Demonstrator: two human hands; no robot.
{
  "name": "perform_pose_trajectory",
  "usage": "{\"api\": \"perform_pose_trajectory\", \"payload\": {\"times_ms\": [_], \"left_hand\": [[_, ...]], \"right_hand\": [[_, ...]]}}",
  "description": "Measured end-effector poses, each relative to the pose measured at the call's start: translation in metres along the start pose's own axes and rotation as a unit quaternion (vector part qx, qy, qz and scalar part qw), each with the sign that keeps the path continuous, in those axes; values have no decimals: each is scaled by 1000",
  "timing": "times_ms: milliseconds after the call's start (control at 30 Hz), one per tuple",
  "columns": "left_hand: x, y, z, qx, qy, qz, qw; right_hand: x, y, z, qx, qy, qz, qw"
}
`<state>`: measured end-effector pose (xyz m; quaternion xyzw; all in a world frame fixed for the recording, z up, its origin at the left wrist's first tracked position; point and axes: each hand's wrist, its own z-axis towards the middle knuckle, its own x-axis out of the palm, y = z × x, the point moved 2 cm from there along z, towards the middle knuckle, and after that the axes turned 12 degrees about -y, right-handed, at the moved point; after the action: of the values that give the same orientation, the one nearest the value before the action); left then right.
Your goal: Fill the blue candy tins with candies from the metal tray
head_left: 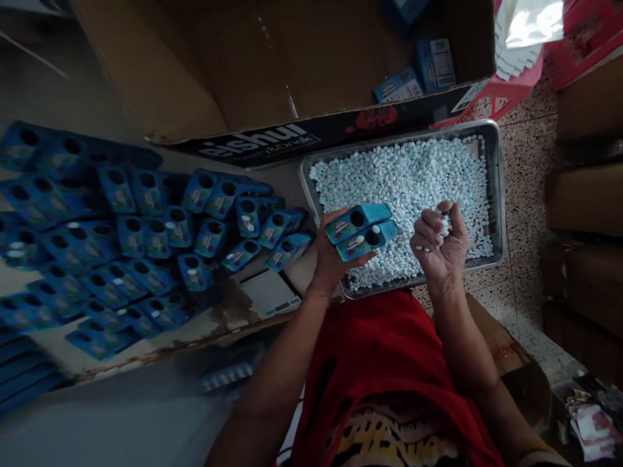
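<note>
Two small blue boxes [363, 230], side by side with round holes in their tops, are gripped by my left hand [327, 250] over the left part of a metal tray [501, 194]. A white candy lies at the hole of the nearer box. My right hand [440, 243] is curled, palm up, around several small white candies, just right of the boxes. Under both hands the tray holds a thick layer of white and pale-blue candies [403, 168].
Many blue boxes [146, 237] with holes stand on the table at left, some with candies on top. A flat white scale-like device [270, 292] lies by the front edge. Behind is a large open cardboard box [233, 65] with a few blue boxes; cartons [588, 201] stack at right.
</note>
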<state>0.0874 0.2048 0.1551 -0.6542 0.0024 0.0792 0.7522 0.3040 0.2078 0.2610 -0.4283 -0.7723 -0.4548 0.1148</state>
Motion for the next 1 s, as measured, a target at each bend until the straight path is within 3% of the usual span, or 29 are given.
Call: {"api": "perform_pose_trajectory", "payload": {"times_ms": [133, 233, 367, 500, 667, 900, 1000], "left_hand": [[19, 4, -4, 10, 64, -17, 998], [24, -3, 1, 14, 84, 16, 996], [10, -21, 8, 65, 108, 92, 988], [0, -32, 9, 48, 145, 149, 977], [0, -35, 8, 12, 142, 181, 973], [-4, -34, 8, -34, 124, 167, 977], [-2, -31, 4, -50, 114, 138, 983]], "right_hand": [[-13, 11, 4, -26, -5, -6, 1000], [-12, 17, 5, -49, -27, -52, 997], [17, 4, 0, -84, -64, -102, 989], [43, -28, 4, -144, -21, -168, 975], [38, -52, 13, -171, 20, -247, 954], [30, -47, -7, -195, 52, -235, 951], [28, -50, -16, -201, 27, -221, 954]]}}
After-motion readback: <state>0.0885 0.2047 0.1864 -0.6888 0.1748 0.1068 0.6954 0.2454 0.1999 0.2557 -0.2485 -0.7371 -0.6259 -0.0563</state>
